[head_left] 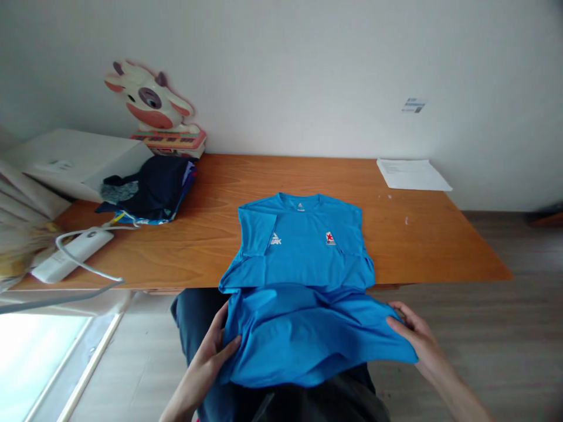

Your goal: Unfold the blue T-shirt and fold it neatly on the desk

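A blue T-shirt lies front side up on the wooden table, its collar toward the wall and both sleeves folded inward over the chest. Its lower part hangs past the table's front edge above the person's lap. My left hand grips the left side of this hanging part, thumb on top. On the right, my right hand pinches the other side near the hem, with the cloth stretched between the two hands.
On the left of the table are a folded dark clothes pile, a white box, a cow toy keyboard and a white power strip with cable. Paper sheets lie at the back right.
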Demonstrator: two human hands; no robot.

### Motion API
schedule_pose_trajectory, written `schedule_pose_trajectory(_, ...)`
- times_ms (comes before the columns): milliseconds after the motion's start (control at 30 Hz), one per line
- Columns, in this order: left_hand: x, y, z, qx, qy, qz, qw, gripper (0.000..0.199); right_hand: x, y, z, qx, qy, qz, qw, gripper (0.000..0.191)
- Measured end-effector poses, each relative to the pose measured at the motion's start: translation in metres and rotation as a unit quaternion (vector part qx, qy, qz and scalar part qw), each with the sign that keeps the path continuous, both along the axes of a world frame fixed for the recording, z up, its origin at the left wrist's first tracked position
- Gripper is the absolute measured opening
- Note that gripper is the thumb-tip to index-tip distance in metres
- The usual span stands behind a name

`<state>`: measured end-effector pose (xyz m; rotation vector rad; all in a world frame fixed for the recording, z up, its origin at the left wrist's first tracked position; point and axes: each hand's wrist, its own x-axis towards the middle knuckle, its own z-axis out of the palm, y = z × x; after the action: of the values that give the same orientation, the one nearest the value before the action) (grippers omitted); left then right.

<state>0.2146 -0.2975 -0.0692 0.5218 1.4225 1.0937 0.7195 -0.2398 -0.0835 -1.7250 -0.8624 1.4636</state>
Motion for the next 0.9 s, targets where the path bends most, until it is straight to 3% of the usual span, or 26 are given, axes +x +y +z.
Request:
schedule_pose_trajectory(67, 0.006, -0.003, 0.0, -0.004, -0.027, 0.008, 1.0, 0.107, 0.002, -0.002, 0.007, 0.022, 0.04, -0.084, 0.995, 0.061)
schedule_pose_trajectory(167, 0.001, -0.005, -0.005, -0.007, -0.074, 0.071, 0.995, 0.103, 0.006, -0.004, 0.018, 0.038, 0.068, -0.115, 0.99, 0.068)
schedule_pose_trajectory(300, -0.01, 0.001, -0.023, 0.04, -0.124, 0.164, 0.978, 0.058, 0.007, 0.0, 0.023, 0.067, 0.032, -0.128, 0.989, 0.036)
schedule_pose_trajectory(367, -0.008, 0.006, -0.028, 0.056, -0.141, 0.173, 0.973, 0.05, 0.005, 0.002, 0.022, 0.081, 0.042, -0.129, 0.987, 0.029)
schedule_pose_trajectory(500, 0.009, 0.012, -0.025, 0.088, -0.122, 0.154, 0.976, 0.065, -0.005, 0.005, 0.025, 0.095, 0.094, -0.123, 0.983, 0.022)
schedule_pose_trajectory(633, 0.017, 0.015, -0.027, 0.1, -0.037, 0.145, 0.984, 0.083, -0.011, 0.009, 0.027, 0.134, 0.121, -0.136, 0.974, 0.017)
schedule_pose_trajectory(800, 0.015, 0.029, -0.04, 0.121, -0.001, 0.2, 0.972, 0.077, -0.009, 0.025, 0.012, 0.178, 0.105, -0.117, 0.971, 0.022)
schedule_pose_trajectory(900, 0.016, 0.046, -0.045, 0.139, -0.003, 0.199, 0.97, 0.069, -0.006, 0.041, -0.001, 0.189, 0.084, -0.097, 0.973, 0.03)
